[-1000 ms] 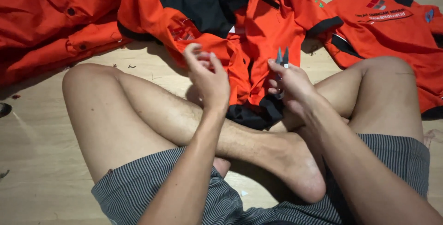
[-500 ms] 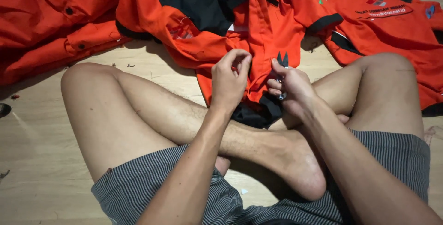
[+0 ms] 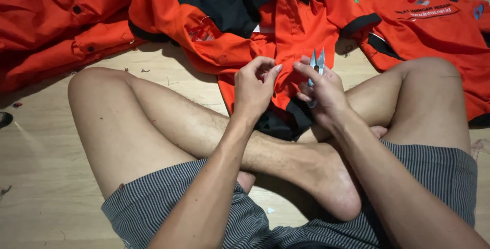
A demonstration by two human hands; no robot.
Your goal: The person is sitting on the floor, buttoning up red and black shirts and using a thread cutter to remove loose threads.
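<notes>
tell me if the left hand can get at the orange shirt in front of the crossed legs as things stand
Probably yes. The left hand already sits over the orange shirt, fingers curled at the fabric, with nothing between them. The right hand holds small thread snips beside it, not in the way.

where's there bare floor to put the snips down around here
Bare wooden floor lies beside the person's left knee, below the heaped orange garment. It is crowded where the left hand and right hand with the snips meet on the orange shirt.
</notes>
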